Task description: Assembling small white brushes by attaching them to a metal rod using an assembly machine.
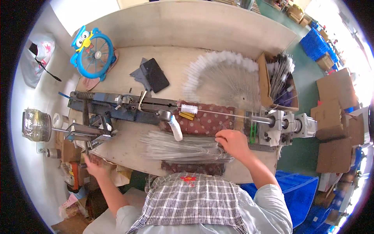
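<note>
bare bench strip between machine frame (pixel 117 107) and wire pile (pixel 183 146), brush fan (pixel 222 76) crowding the far side

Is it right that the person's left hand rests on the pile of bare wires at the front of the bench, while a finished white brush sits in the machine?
Not quite: the head view shows the right hand on the pile of bare wires. The left hand is at the machine's lever, lower left. The white brush does sit in the machine.

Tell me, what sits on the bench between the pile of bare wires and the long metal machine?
In the head view, a red dotted cloth pad lies between the wire pile and the machine, with a small white bottle on its left end.
</note>
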A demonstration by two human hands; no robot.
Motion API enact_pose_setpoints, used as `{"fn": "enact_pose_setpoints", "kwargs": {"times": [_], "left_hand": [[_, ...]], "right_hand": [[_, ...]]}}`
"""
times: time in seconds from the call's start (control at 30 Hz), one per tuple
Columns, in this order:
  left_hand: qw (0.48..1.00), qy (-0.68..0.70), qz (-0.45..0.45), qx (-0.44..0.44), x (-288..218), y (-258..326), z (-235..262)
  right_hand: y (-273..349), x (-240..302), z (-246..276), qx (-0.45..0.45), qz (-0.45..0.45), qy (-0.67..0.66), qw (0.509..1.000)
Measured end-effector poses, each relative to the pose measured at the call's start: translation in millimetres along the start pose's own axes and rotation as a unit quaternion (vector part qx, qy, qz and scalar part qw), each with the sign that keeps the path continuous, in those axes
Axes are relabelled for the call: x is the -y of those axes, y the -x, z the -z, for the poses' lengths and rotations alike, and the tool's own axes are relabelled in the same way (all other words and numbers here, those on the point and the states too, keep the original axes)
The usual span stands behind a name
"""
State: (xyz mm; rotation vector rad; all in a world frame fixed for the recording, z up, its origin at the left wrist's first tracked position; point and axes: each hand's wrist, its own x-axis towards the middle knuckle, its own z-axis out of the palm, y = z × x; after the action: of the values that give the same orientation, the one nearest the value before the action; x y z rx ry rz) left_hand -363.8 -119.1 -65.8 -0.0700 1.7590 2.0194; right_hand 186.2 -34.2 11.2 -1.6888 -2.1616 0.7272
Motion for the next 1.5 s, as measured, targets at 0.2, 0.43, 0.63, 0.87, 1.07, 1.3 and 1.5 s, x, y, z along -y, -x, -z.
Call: {"fn": "enact_pose_setpoints", "kwargs": {"times": [0.2,0.43,0.63,0.87,1.07,1.3,1.5], "left_hand": [[0.997,0.065,0.025,-0.045,11.9,-0.2,-3.4],[0.968,0.05,0.169,0.177,80.2,114.3,-67.7],[0.854,-0.07,0.177,0.484,68.6,264.6,-164.0],[0.656,0.228,0.538,0.477,-8.8,333.6,-199.3],[0.7,0.116,0.504,0.492,-37.0,272.7,-186.0],[0.662,-0.063,0.407,0.626,-13.3,288.2,-171.4],[0.554,-0.166,-0.082,0.812,18.1,341.2,-226.0]], "right_hand": [[5.4,-1.9,6.8,-0.029,0.031,0.036,0.998],[4.7,-5.1,13.8,-0.065,0.011,0.007,0.998],[14.5,-12.6,16.4,-0.049,0.059,0.074,0.994],[15.1,5.0,10.2,-0.067,0.084,0.11,0.988],[14.4,28.9,48.3,-0.022,0.089,0.173,0.981],[16.4,13.3,141.7,-0.251,0.065,0.278,0.925],[1.8,-1.9,123.0,-0.27,0.058,0.097,0.956]]}}
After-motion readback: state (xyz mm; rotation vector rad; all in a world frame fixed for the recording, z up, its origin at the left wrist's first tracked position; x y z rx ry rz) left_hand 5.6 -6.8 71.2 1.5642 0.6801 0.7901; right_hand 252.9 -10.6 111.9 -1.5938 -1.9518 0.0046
